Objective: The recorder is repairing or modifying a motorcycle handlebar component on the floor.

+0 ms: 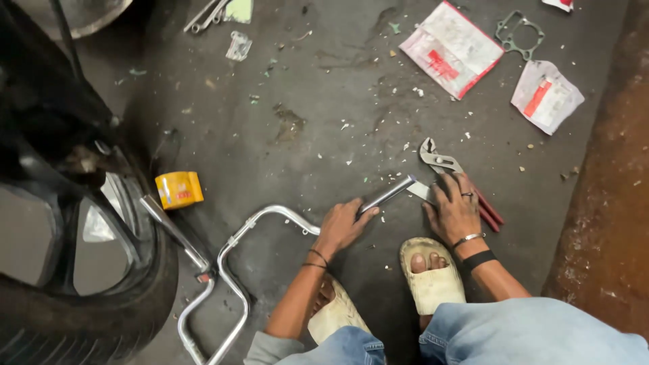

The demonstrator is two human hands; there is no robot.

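Note:
My left hand (343, 225) grips a short shiny metal tube (387, 195) that lies slanted on the dark concrete floor. My right hand (454, 209) rests on the red handles of a pair of adjustable pliers (439, 162), whose grey jaws point up and to the left. The far end of the tube meets a small flat metal piece (421, 190) just under my right fingers. A bent chrome bar (233, 260) curves across the floor to the left of my left wrist. Both feet in pale sandals (430, 277) sit below my hands.
A black wheel and tyre (81, 270) fills the left side. A small yellow box (179, 190) lies beside it. Two white and red plastic packets (451, 47) and a green gasket (519, 32) lie at the top right, wrenches (206, 15) at the top. A rusty brown surface (608, 203) borders the right.

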